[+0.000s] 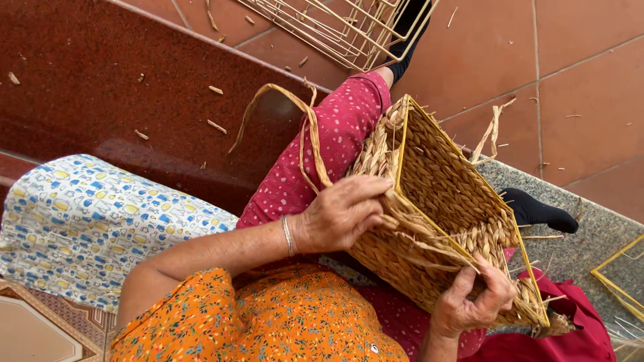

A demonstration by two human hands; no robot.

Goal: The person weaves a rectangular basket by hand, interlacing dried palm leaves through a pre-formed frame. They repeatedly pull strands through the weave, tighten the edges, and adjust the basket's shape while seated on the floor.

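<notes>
While one woven basket [439, 201] rests on lap, two hands, left hand [342, 213], right hand [473, 302], grip it

Straw-tan woven basket [436, 201]; pink dotted trousers [322, 154]; orange floral top [282, 322].

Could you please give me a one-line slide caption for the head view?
Left hand and right hand grip a half-woven straw basket on its wire frame, held over the lap.

patterned cushion [80, 221], wire frame [329, 27], tiled floor [577, 74], red cloth [570, 335]
</notes>
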